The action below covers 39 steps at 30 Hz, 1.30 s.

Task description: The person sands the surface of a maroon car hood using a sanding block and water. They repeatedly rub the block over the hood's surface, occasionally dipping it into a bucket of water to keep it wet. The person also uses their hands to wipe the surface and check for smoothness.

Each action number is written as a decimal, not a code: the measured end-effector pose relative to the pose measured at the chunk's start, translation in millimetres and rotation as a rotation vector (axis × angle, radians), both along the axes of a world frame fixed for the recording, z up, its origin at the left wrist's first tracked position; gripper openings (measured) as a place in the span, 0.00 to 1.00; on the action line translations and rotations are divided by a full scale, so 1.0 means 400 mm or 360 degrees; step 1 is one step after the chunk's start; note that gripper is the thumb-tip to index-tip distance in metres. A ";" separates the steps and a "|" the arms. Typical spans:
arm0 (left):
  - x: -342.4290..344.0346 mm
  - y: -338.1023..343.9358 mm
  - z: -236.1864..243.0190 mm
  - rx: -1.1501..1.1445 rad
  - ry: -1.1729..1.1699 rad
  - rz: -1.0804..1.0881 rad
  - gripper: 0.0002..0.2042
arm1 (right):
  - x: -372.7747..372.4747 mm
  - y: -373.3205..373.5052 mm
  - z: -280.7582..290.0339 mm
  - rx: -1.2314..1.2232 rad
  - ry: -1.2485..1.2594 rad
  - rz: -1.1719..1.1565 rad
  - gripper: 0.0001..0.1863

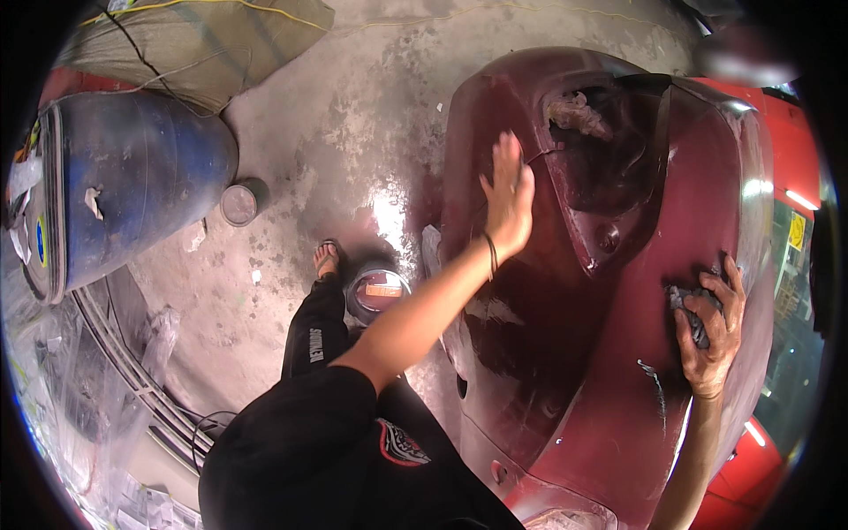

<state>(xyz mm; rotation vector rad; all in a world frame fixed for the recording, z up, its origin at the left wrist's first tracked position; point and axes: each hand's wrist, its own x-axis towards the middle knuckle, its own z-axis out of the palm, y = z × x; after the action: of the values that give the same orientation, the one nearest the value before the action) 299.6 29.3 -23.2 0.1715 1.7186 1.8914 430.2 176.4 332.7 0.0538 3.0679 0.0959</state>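
Observation:
A large dark red car bumper [565,353] fills the right half of the view, its surface wet and glossy. My right hand [711,327] is closed round a grey crumpled pad [691,316] and presses it to the bumper's right side. The pad's exact kind is hard to tell, as fingers cover much of it. My left hand [510,199] is over the bumper's left part, fingers stretched upward, with nothing in it. Whether it touches the surface cannot be told. Beside it is a recessed opening [618,168] with a crumpled pale wad [579,115] in it.
A dark bucket [353,305] with an orange-brown block [383,290] in it stands by my foot [327,258]. At the left lies a big blue drum [141,185], with a small can [238,205] beside it. Plastic sheeting [79,397] is at lower left; red bodywork [777,132] is behind the bumper.

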 end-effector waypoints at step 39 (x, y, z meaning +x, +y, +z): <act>-0.081 0.015 0.035 -0.0191 0.0353 -0.0124 0.39 | -0.007 0.005 0.005 0.0024 -0.0058 -0.0038 0.18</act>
<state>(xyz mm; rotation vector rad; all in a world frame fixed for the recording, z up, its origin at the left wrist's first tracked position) 267.1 35.4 -9.4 0.4090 1.9363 1.7611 427.3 178.5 334.6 0.0886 3.0291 0.1174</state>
